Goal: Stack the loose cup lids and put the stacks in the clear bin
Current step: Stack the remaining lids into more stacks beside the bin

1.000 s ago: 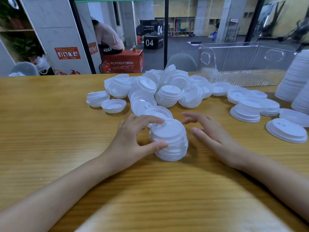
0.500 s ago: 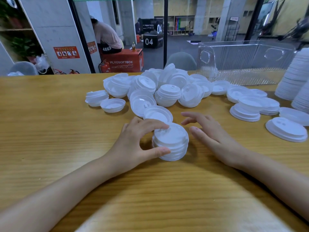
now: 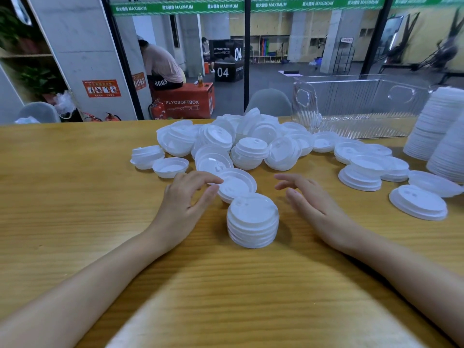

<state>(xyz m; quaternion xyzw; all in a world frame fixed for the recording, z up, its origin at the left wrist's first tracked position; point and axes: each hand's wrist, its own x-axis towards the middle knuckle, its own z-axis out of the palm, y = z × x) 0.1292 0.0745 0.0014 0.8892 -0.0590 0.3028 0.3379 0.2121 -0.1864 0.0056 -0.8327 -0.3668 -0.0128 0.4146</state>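
A short stack of white cup lids (image 3: 252,221) stands on the wooden table (image 3: 75,197) between my hands. Just behind it lies a single upturned lid (image 3: 237,184). My left hand (image 3: 185,200) is left of the stack, and its thumb and index finger pinch that lid's left rim. Resting to the right of the stack, my right hand (image 3: 317,205) has relaxed fingers and touches nothing. Further back sits a heap of loose lids (image 3: 251,143). The clear bin (image 3: 361,106) stands at the back right and looks empty.
Tall lid stacks (image 3: 438,126) rise at the right edge. Low stacks (image 3: 360,177) and a single lid (image 3: 418,203) lie right of my right hand. Two loose lids (image 3: 170,167) sit at the heap's left. A glass wall runs behind the table.
My left hand let go of the short stack and moved back and left to the upturned lid behind it. My right hand stayed beside the stack.
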